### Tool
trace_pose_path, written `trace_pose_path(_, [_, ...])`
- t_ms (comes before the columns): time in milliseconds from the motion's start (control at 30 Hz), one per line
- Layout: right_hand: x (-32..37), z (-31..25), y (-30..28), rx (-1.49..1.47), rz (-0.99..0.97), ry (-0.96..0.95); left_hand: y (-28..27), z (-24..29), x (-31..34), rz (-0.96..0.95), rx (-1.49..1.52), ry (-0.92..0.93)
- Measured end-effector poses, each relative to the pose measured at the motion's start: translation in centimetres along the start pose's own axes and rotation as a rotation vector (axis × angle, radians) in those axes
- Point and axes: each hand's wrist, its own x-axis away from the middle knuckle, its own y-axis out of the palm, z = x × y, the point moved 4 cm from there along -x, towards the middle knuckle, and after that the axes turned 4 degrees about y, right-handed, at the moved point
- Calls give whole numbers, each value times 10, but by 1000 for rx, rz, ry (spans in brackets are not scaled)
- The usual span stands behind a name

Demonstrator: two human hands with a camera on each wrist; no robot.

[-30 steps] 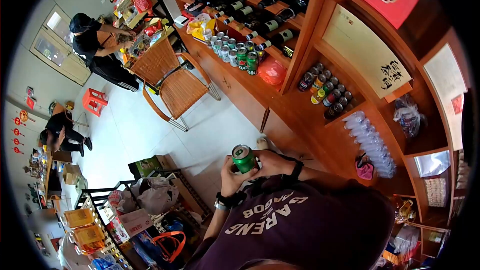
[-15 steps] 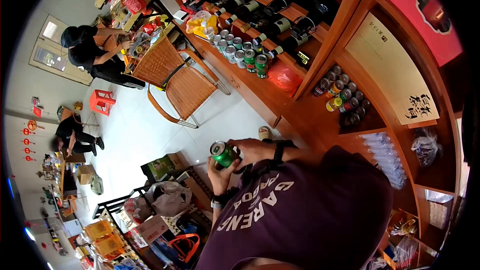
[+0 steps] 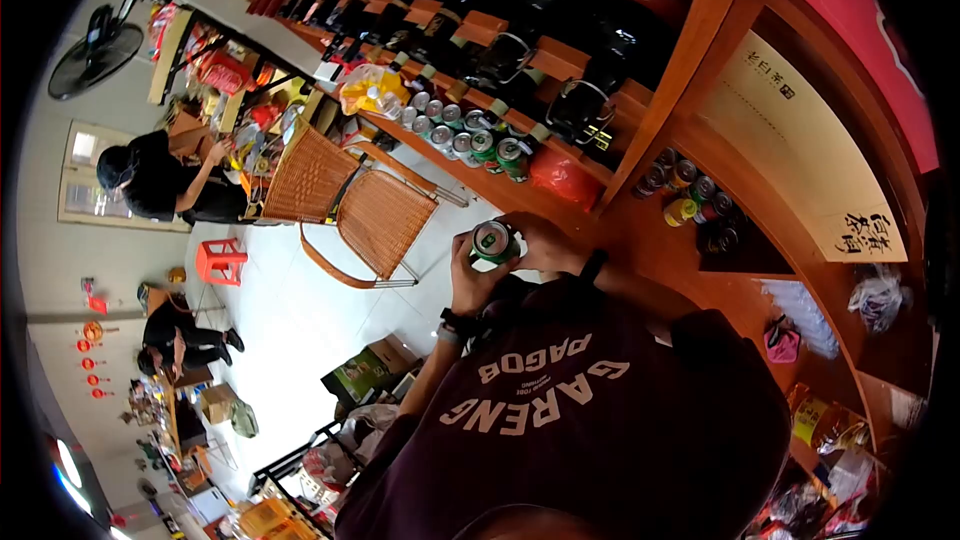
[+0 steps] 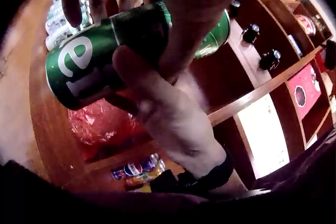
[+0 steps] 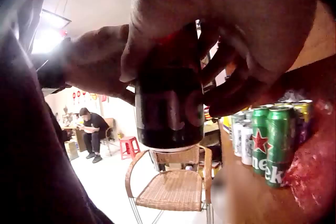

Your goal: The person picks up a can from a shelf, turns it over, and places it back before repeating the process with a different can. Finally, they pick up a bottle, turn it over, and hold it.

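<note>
A green drink can (image 3: 494, 241) is between my two hands in front of my chest, its lid facing up in the head view. My left hand (image 3: 470, 282) grips it from the left. My right hand (image 3: 545, 243) holds it from the right. White lettering shows along the side of the green can (image 4: 79, 71) in the left wrist view, where the right thumb (image 4: 139, 71) lies against it. The right wrist view has the can (image 5: 170, 111) dark against the light, with fingers around its upper part.
Several green and silver cans (image 3: 482, 145) stand on the wooden counter beside a red plastic bag (image 3: 566, 180). More cans (image 3: 712, 205) fill a shelf compartment. Wine bottles lie on a rack (image 3: 480, 30). Beyond are a wicker chair (image 3: 385, 225), a red stool (image 3: 220, 260) and two people.
The can has shifted right and up in the head view. Its side showed more half a second ago; now its lid faces the camera more. The head view has also turned.
</note>
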Motion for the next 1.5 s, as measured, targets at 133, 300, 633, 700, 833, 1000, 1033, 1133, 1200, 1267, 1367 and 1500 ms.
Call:
trace_pose_path(133, [4, 21, -21, 34, 137, 23, 25, -11, -38, -153, 5, 14])
trace_pose_path(300, [6, 78, -21, 46, 315, 84, 58, -51, -79, -310, -129, 133])
trace_pose_path(633, [-4, 121, 7, 255, 573, 382, 78, -122, -119, -476, -152, 188])
trace_pose_path(700, [-5, 114, 7, 272, 624, 368, 77, -128, -124, -529, -154, 197])
trace_pose_path(833, [-5, 121, 22, 361, 608, 457, 73, -126, -126, -567, -208, 155])
trace_pose_path(1000, [-6, 137, 26, 332, 584, 658, 73, -143, -127, -599, -57, 22])
trace_pose_path(1033, [-7, 150, 31, 332, 589, 663, 74, -145, -127, -622, 51, -47])
trace_pose_path(1133, [-8, 162, 34, 423, 660, 669, 71, -154, -125, -663, -73, -39])
trace_pose_path(1200, [-11, 158, 32, 329, 604, 731, 76, -175, -124, -718, -127, 0])
trace_pose_path(1267, [-17, 147, 27, 324, 561, 817, 83, -191, -126, -826, -166, 85])
trace_pose_path(1367, [-20, 151, 24, 284, 581, 865, 81, -170, -123, -825, -103, 148])
trace_pose_path(1500, [-24, 147, 15, 271, 684, 854, 80, -137, -125, -906, -51, 166])
